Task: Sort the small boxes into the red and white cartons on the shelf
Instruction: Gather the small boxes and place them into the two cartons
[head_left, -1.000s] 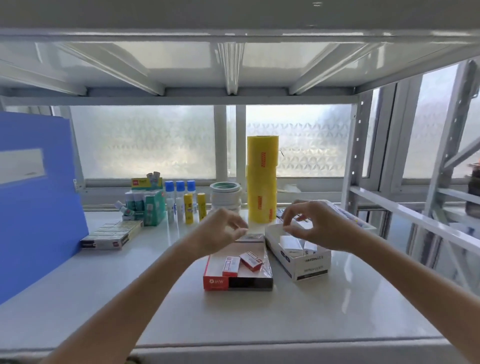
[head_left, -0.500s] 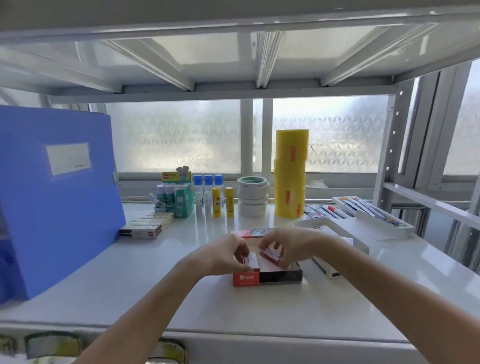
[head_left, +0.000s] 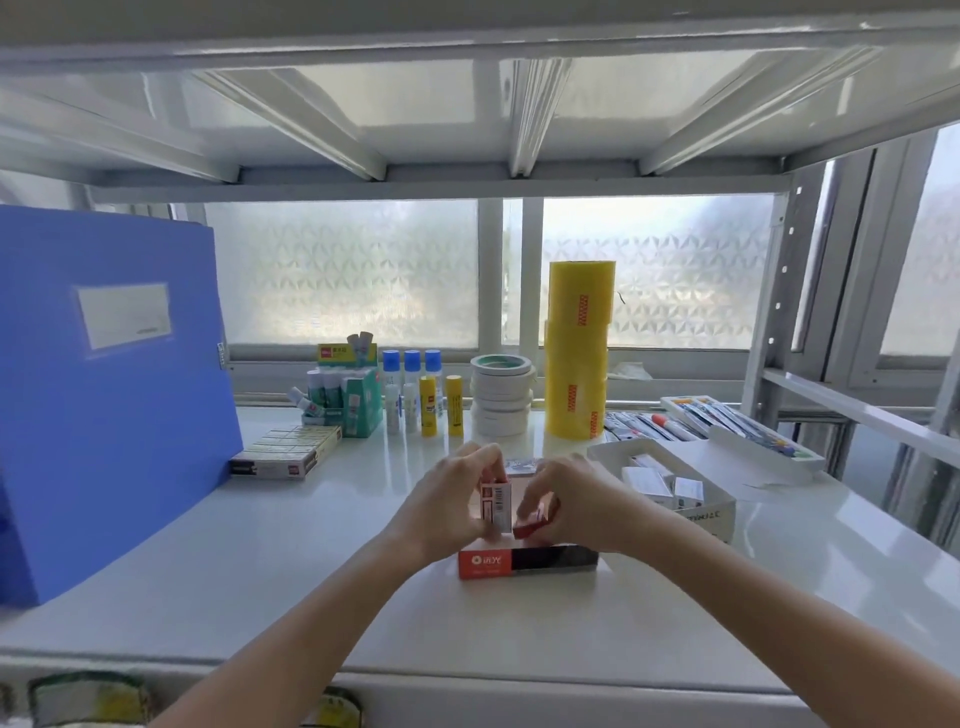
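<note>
The red carton lies flat at the middle of the shelf, its front edge red and black. Over it, my left hand grips a small red-and-white box stood on end, barcode side towards me. My right hand pinches a second small red box tilted beside the first. The two hands almost touch and hide most of the carton's inside. To the right stands the white carton, open, with several small white boxes lying in it.
A big blue folder stands at the left, a flat pack of boxes beside it. Glue sticks and bottles, white tape rolls and a tall yellow tape stack line the back. A pen tray sits at the right.
Both hands came down from above the two cartons onto the red carton and each took a small red box. The left one now holds its box upright.
</note>
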